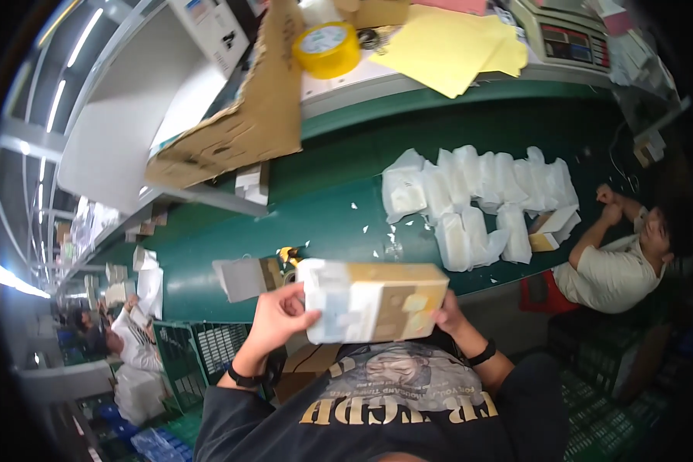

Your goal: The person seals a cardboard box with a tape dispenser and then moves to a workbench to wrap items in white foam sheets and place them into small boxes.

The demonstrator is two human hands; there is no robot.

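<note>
A white and tan printed carton (pixel 373 302) is held up in front of my chest, over the near edge of the green work surface (pixel 316 223). My left hand (pixel 282 312) grips its left end, thumb on the near side and fingers curled. At the opposite end, my right hand (pixel 450 314) holds the lower right corner; most of its fingers are hidden behind the carton. Just beyond my left hand lie a grey and brown box (pixel 246 279) and a yellow and black tool (pixel 288 256), perhaps a tape dispenser, partly covered by the carton.
Several white-wrapped packages (pixel 470 185) stand in rows at the right, beside an open small box (pixel 554 229). A co-worker (pixel 616 269) sits at the right; others work far left. Above the surface, a shelf holds yellow tape (pixel 327 51), yellow paper (pixel 446 48) and a scale (pixel 566 38). Green crates (pixel 185 358) stand left.
</note>
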